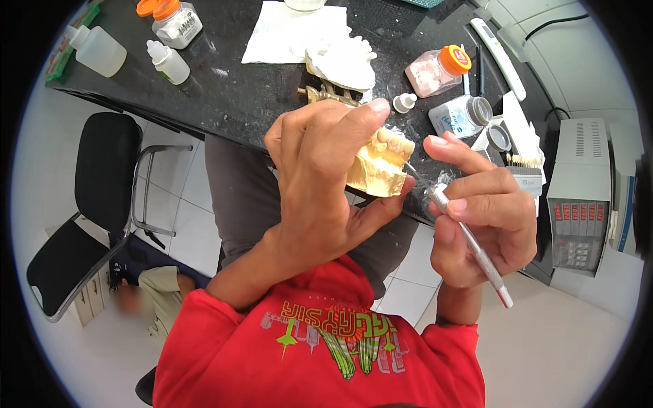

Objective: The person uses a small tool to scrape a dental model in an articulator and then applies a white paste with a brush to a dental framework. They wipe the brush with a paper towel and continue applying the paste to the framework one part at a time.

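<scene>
My left hand [316, 177] grips a yellow plaster dental model [374, 173], its row of pale teeth along the top. My right hand [493, 217] holds a slim knurled metal instrument [479, 251] like a pen, with index finger raised. Its thin tip reaches the model's side just below the teeth. Behind my left hand lie a brass-coloured metal articulator [313, 93], partly hidden, and white plaster pieces [340, 60] on a paper sheet [265, 37].
The black counter [224, 102] bears bottles [98, 53], orange-lidded jars [439, 71], a grey-lidded jar [454, 117] and a brush holder [524, 182]. A white appliance [578, 163] stands right. Left are a black chair [105, 170] and another person [160, 292].
</scene>
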{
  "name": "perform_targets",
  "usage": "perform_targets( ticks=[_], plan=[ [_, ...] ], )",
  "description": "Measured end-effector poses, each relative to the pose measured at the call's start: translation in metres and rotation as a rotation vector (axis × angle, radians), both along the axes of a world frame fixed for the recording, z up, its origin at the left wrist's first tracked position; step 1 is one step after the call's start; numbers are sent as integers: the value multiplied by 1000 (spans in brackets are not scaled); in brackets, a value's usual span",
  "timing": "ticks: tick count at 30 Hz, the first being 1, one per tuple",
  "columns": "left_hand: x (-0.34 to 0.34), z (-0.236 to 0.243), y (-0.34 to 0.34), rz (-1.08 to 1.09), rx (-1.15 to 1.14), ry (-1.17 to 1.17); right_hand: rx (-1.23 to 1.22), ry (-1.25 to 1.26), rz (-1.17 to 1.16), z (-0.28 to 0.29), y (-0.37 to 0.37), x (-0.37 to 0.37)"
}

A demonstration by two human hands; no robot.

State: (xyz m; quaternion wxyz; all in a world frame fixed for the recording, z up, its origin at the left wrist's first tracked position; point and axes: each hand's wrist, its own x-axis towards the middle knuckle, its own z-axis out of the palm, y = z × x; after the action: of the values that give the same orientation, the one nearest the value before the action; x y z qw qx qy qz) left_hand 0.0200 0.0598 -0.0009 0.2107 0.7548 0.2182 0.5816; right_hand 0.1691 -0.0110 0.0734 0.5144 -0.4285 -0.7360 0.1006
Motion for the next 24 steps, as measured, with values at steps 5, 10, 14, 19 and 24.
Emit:
perform_targets(
  ticks=[5,10,14,19,24],
  plan=[
    [-1,0,-2,-14,-42,8,-5,-35,-8,2,1,-1],
    [0,4,-4,-7,-50,35,12,-71,-48,2,1,-5],
    [5,2,-9,-21,-100,-2,27,-38,-102,-1,-4,-9],
    [9,6,-11,-5,-106,10,10,-54,-148,3,-11,-17],
    [14,1,-9,-24,-118,-44,-36,-84,-180,5,-12,-17]
  ],
)
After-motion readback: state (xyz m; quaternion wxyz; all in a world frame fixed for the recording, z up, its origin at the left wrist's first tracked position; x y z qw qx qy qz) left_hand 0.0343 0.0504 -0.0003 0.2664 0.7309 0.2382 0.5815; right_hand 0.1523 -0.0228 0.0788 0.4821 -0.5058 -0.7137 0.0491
